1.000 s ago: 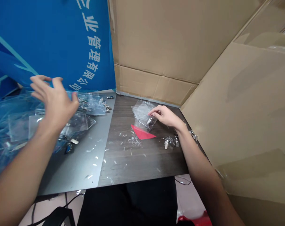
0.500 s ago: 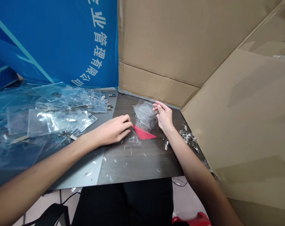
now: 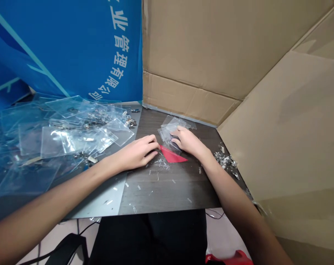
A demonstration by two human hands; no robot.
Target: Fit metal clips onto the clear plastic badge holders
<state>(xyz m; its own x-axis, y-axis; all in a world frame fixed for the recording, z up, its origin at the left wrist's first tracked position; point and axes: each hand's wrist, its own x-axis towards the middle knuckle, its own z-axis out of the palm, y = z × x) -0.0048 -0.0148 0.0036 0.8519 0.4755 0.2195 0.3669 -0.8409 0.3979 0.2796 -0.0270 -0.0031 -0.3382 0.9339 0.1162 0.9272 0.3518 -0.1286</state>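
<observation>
My right hand (image 3: 189, 141) lies over a small stack of clear plastic badge sleeves (image 3: 169, 127), fingers curled across it, on the dark wood-grain tabletop (image 3: 167, 187). My left hand (image 3: 136, 152) rests curled on the tabletop, just left of a red plastic triangle (image 3: 171, 155). Its fingertips are close to scattered small clear plastic bits (image 3: 160, 165). Whether those fingers pinch a tiny piece is hidden. A large heap of clear badge sleeves (image 3: 70, 141) with metal clips lies further left, apart from both hands.
A grey metal sheet (image 3: 100, 195) lies under the heap. Loose metal clips (image 3: 224, 160) sit at the table's right. Cardboard walls (image 3: 211, 48) stand behind and right, a blue printed banner (image 3: 73, 48) back left. A red object (image 3: 230, 258) sits on the floor.
My left hand has come down from above the heap to the tabletop by the red triangle. My right hand has lowered onto the sleeve stack, which now lies flatter. The heap has spread slightly.
</observation>
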